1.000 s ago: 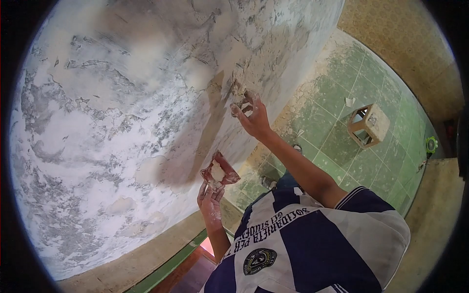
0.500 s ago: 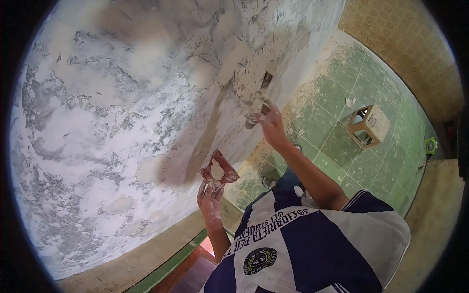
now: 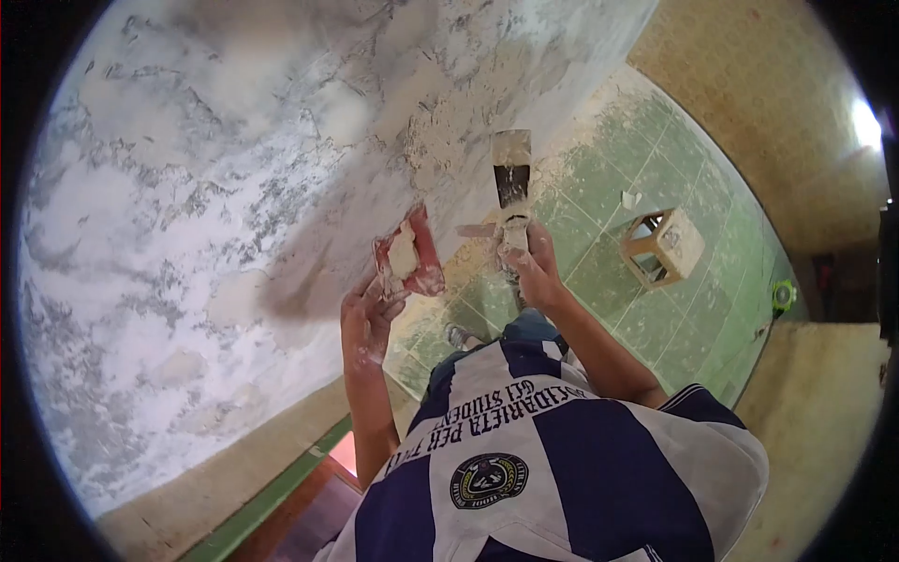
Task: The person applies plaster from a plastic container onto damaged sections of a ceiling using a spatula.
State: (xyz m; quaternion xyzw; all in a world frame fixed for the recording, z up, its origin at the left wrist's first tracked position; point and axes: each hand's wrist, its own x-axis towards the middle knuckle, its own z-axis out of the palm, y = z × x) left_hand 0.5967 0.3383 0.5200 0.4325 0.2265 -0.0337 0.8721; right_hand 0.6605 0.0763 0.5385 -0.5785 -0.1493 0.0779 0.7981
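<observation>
My left hand (image 3: 367, 318) grips the lower edge of a red plastic putty board (image 3: 427, 255), its fingers closed on it. A lump of pale putty (image 3: 404, 251) lies on the board's face. To the right, my right hand (image 3: 537, 273) is wrapped round the putty-caked handle of a putty knife (image 3: 512, 183). The knife's blade points away from me and has putty smeared across it. A flat, pale strip (image 3: 476, 230) sticks out leftward beside that hand; what it belongs to I cannot make out. Both tools are apart, close to the wall.
The wall (image 3: 187, 244) at left carries patchy white and grey plaster. Green floor tiles (image 3: 599, 262) are spattered with plaster dust. A dusty stool (image 3: 682, 245) stands on the right, near a white scrap (image 3: 630, 199). Farther right is a round green object (image 3: 783, 297).
My right hand has drawn back from the wall, and the putty knife now shows in full, blade pointing away. My left hand has raised the red board up and slightly left.
</observation>
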